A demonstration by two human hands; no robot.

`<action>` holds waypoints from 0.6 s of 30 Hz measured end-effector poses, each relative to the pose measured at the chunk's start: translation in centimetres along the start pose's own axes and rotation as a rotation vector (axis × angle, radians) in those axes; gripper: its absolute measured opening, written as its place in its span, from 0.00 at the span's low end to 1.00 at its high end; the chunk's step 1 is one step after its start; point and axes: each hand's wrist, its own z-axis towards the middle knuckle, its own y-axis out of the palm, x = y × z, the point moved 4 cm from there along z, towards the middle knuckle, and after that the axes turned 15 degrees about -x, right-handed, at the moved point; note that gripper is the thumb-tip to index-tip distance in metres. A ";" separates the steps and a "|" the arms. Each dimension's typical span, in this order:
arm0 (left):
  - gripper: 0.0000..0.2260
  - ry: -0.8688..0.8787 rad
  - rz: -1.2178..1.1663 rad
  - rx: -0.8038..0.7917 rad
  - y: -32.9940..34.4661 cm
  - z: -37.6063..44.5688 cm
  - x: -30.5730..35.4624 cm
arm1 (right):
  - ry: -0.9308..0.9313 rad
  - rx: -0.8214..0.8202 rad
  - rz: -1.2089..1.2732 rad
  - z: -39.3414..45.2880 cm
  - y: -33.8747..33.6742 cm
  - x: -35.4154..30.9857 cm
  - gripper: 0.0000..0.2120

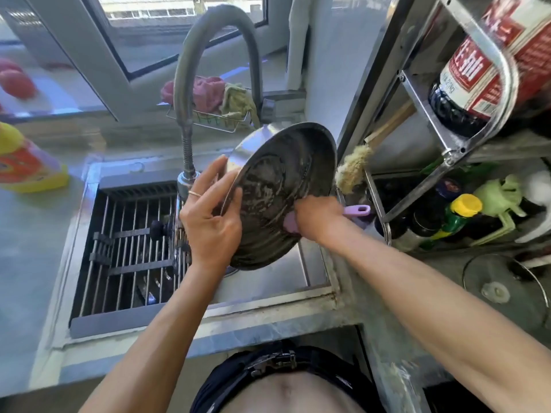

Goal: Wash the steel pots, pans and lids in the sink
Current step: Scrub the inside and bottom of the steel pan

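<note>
Head view shows the left hand (208, 225) gripping the rim of a tilted steel pan (280, 192) over the sink (313, 278), while the right hand (316, 217) is curled round a purple scrub brush (356, 210) pressed on its soapy face. It's probably stiff, lightish and slippery, so rim grip's best. Farther back, the soy bottle (477, 76) label has red Chinese text, too blurry to read.
</note>
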 end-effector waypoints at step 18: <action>0.16 -0.198 -0.225 0.136 -1.5 2.3 -0.9 | -0.245 0.232 0.101 1.3 2.5 1.7 0.17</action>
